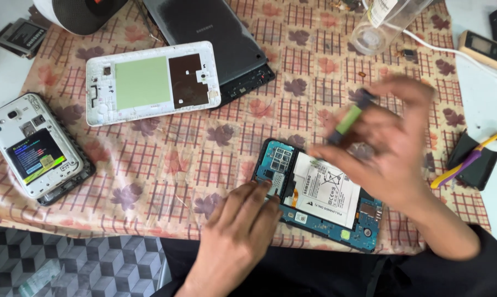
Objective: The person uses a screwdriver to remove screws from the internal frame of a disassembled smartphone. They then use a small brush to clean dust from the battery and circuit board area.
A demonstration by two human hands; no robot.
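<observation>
Left hand [238, 225] lies flat, fingers spread and relaxed, on the near-left corner of the opened tablet [320, 195] — pressing on it, closed around nothing. The tablet lies back-off on the patterned cloth [166, 159] covering the surface, blue circuit board and white battery showing. Right hand [394, 148] hovers just above the tablet's far side, blurred, its grip pinched on a small tool with a green body and dark tip [350, 116] — held between thumb and fingers. Beyond the left hand, well apart, sits a white tablet frame with a green panel [152, 82], leaning on a dark grey back cover [215, 33]. Off to the left hand's outer side lies a white phone with its back removed [34, 144]. To the right hand's outer side, a dark pad carries a yellow-and-purple tool [468, 159].
</observation>
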